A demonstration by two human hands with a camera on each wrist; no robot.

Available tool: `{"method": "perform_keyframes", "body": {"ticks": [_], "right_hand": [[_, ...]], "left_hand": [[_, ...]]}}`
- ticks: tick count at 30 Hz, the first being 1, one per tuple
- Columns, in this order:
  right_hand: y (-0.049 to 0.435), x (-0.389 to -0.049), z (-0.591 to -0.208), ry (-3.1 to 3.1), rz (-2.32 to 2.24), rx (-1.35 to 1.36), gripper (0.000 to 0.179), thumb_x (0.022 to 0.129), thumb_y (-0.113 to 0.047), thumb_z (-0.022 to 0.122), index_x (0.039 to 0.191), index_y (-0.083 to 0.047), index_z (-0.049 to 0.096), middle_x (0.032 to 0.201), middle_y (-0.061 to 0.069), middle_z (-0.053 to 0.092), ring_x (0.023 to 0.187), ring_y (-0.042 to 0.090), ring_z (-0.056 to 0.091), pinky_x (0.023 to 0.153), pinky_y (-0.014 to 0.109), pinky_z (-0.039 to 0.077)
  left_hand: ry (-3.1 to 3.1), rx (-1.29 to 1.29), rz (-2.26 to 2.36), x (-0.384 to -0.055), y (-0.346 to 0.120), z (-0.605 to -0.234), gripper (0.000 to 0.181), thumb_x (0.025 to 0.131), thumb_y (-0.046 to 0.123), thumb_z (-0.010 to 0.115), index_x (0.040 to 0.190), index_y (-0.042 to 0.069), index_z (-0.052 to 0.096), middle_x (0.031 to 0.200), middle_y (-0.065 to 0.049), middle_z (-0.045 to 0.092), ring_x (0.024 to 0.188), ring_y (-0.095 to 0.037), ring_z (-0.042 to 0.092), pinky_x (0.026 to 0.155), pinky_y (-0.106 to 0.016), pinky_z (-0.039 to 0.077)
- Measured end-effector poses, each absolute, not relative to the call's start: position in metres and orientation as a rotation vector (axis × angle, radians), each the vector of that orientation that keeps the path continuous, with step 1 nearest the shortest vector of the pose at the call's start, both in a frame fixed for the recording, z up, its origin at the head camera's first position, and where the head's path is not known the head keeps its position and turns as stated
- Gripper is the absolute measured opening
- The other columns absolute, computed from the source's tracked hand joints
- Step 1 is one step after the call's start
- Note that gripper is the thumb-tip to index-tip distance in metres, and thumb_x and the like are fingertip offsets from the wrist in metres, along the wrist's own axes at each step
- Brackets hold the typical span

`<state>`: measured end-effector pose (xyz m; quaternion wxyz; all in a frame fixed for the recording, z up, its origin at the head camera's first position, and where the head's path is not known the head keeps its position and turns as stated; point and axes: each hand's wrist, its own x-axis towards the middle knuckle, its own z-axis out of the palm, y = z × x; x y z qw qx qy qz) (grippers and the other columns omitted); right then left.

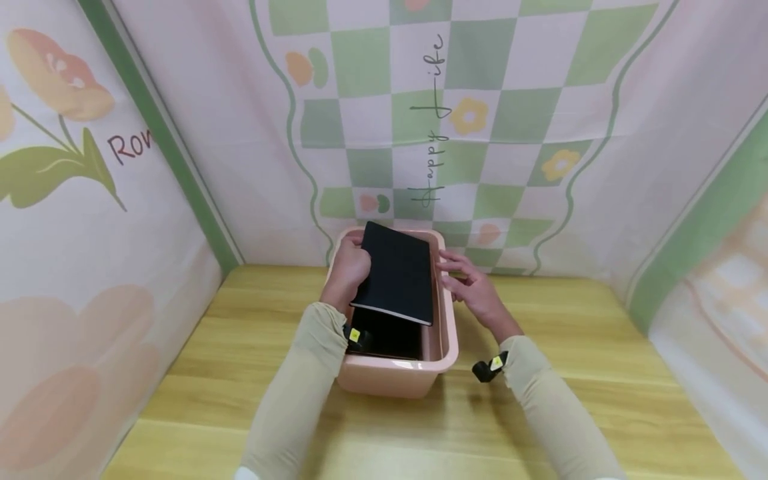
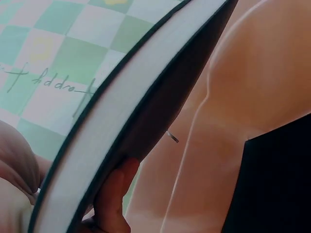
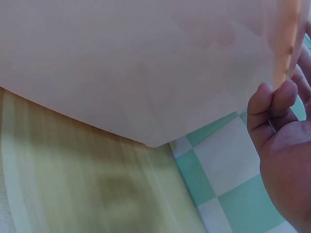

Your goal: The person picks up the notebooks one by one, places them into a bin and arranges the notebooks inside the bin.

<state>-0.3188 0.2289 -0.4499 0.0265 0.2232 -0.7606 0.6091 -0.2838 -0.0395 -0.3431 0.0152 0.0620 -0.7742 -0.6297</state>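
Observation:
My left hand (image 1: 348, 272) grips a black notebook (image 1: 399, 273) by its left edge, thumb on the cover and fingers (image 2: 114, 199) beneath. The notebook slants over a pink plastic bin (image 1: 387, 383), its white page edges facing the left wrist camera. Lower in the bin lies another flat black thing (image 1: 384, 337), partly hidden by the notebook and my left wrist. Along the bin's right side, my right hand (image 1: 477, 292) touches the rim with loosely bent fingers. In the right wrist view its fingertips (image 3: 284, 94) are right at the rim's underside.
The bin stands on a light wood-grain table (image 1: 558, 340), near its back edge. Behind hangs a green-and-white checked cloth (image 1: 408, 120) with writing, and a flowered cloth (image 1: 66, 220) closes off the left side. A small black camera (image 1: 487, 368) is strapped to my right wrist.

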Motion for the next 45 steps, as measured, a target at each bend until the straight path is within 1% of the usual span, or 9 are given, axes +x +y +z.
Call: {"method": "perform_keyframes", "body": {"ticks": [5,11,20,22,25,33,38,41,45], "right_hand": [[0.235,-0.323,-0.445,-2.419,1.883,0.735,0.037,0.101,-0.019,0.066,0.131,0.001,0.064,0.160,0.005,0.041,0.074,0.008,0.058,0.062,0.022,0.050],[0.244,-0.329,-0.438,-2.561,1.769,0.816,0.038,0.102,-0.020,0.065,0.136,-0.003,0.063,0.162,0.003,0.037,0.083,0.012,0.060,0.066,0.027,0.053],[0.254,-0.333,-0.425,-2.672,1.684,0.976,0.042,0.101,-0.018,0.064,0.140,-0.003,0.059,0.167,0.008,0.031,0.099,0.005,0.066,0.079,0.037,0.061],[0.256,-0.334,-0.423,-2.684,1.697,0.999,0.042,0.102,-0.017,0.064,0.140,-0.002,0.059,0.168,0.008,0.029,0.101,0.004,0.066,0.080,0.039,0.062],[0.258,-0.334,-0.419,-2.702,1.680,1.033,0.042,0.102,-0.018,0.063,0.141,-0.002,0.058,0.168,0.009,0.027,0.106,0.007,0.066,0.083,0.039,0.062],[0.259,-0.333,-0.411,-2.737,1.620,1.140,0.041,0.103,-0.017,0.061,0.142,-0.005,0.057,0.169,0.007,0.024,0.126,0.034,0.055,0.094,0.051,0.059],[0.260,-0.333,-0.414,-2.749,1.525,1.111,0.040,0.103,-0.020,0.062,0.141,-0.009,0.060,0.169,0.004,0.027,0.126,0.034,0.058,0.095,0.032,0.057],[0.260,-0.333,-0.416,-2.753,1.499,1.099,0.040,0.103,-0.021,0.062,0.141,-0.011,0.060,0.169,0.002,0.028,0.121,0.022,0.061,0.092,0.024,0.055],[0.258,-0.333,-0.418,-2.733,1.554,1.114,0.041,0.103,-0.019,0.062,0.142,-0.009,0.058,0.169,0.003,0.026,0.109,0.012,0.066,0.089,0.027,0.058]], "left_hand": [[-2.454,0.249,-1.860,-0.283,-0.038,-0.346,0.037,0.095,-0.002,0.038,0.120,0.000,0.065,0.125,-0.014,0.063,0.096,-0.025,0.058,0.080,-0.032,0.048],[-2.432,0.212,-1.853,-0.285,-0.036,-0.350,0.029,0.095,-0.004,0.039,0.106,-0.007,0.066,0.112,-0.018,0.064,0.087,-0.027,0.059,0.072,-0.029,0.047],[-2.498,0.282,-1.778,-0.286,-0.034,-0.355,0.040,0.098,0.000,0.038,0.133,-0.005,0.057,0.136,-0.020,0.059,0.120,-0.034,0.057,0.104,-0.043,0.049],[-2.522,0.284,-1.759,-0.287,-0.033,-0.356,0.041,0.099,0.001,0.037,0.133,-0.006,0.058,0.136,-0.021,0.059,0.120,-0.034,0.057,0.105,-0.043,0.048],[-2.565,0.280,-1.690,-0.289,-0.032,-0.358,0.038,0.100,0.003,0.036,0.127,-0.006,0.061,0.129,-0.021,0.062,0.109,-0.033,0.058,0.096,-0.039,0.049],[-2.626,0.309,-1.547,-0.291,-0.030,-0.360,0.025,0.102,0.009,0.041,0.108,0.000,0.064,0.091,-0.011,0.058,0.073,-0.026,0.054,0.066,-0.031,0.044],[-2.667,0.334,-1.539,-0.295,-0.031,-0.364,0.030,0.102,0.007,0.038,0.112,0.002,0.066,0.076,-0.008,0.049,0.048,-0.021,0.041,0.048,-0.030,0.037],[-2.681,0.328,-1.534,-0.294,-0.030,-0.368,0.036,0.104,0.009,0.037,0.128,0.005,0.063,0.081,-0.011,0.053,0.048,-0.022,0.040,0.050,-0.032,0.038],[-2.646,0.273,-1.544,-0.291,-0.029,-0.371,0.041,0.108,0.018,0.038,0.144,0.008,0.056,0.112,-0.017,0.063,0.073,-0.027,0.056,0.070,-0.034,0.045]]}}
